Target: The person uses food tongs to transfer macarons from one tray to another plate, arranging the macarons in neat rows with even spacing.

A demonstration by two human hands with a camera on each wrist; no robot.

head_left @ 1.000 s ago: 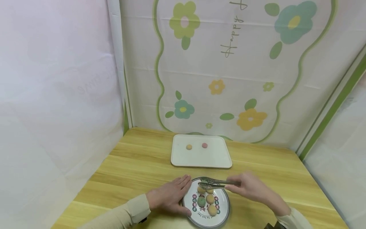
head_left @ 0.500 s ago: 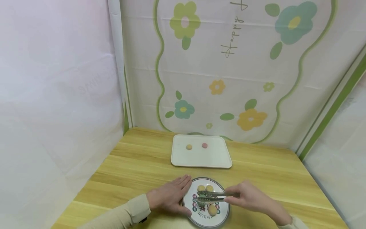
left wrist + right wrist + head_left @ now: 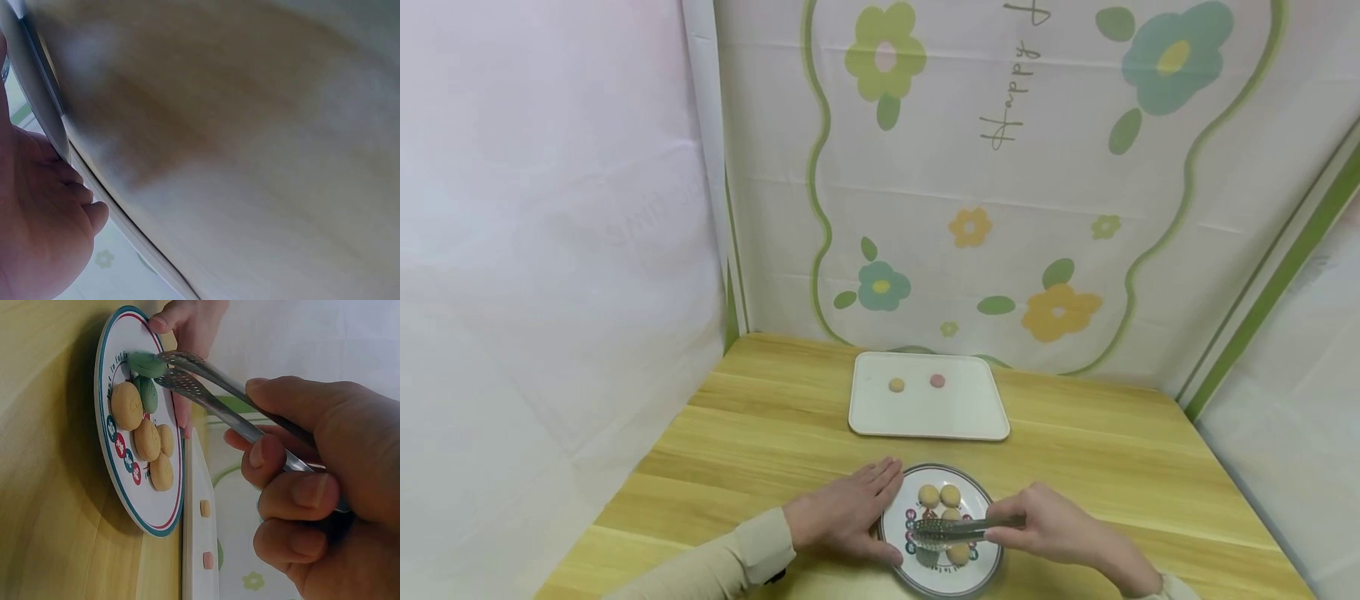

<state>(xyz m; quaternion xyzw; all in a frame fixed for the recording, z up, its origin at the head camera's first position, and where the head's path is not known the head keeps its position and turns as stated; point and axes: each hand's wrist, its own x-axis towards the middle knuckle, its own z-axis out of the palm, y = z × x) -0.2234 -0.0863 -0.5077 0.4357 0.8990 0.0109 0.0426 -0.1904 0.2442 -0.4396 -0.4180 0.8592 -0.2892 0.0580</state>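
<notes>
In the head view my right hand (image 3: 1052, 529) holds metal tongs (image 3: 970, 527) with perforated tips over the round white plate (image 3: 981, 504). The right wrist view shows a green macaron (image 3: 147, 364) at the tong tips, close above the plate. Another green macaron (image 3: 147, 394) lies just beside it. Several yellow macarons rest on the plate, among them one nearer yellow macaron (image 3: 127, 405). My left hand (image 3: 850, 512) lies with straight fingers against the plate's left rim. In the left wrist view, part of that left hand (image 3: 44, 219) shows beside the plate's edge.
Behind the plate stands a white rectangular tray (image 3: 925, 417) bearing a small yellow macaron (image 3: 897, 385) and a pink macaron (image 3: 937, 381). Wooden tabletop (image 3: 775, 417) surrounds both. A flowered cloth (image 3: 925, 167) hangs at the table's back, with white cloth sides.
The tongs, with the green macaron, have moved from the plate's far side toward its near side as my right hand came closer. My left hand has stayed at the rim.
</notes>
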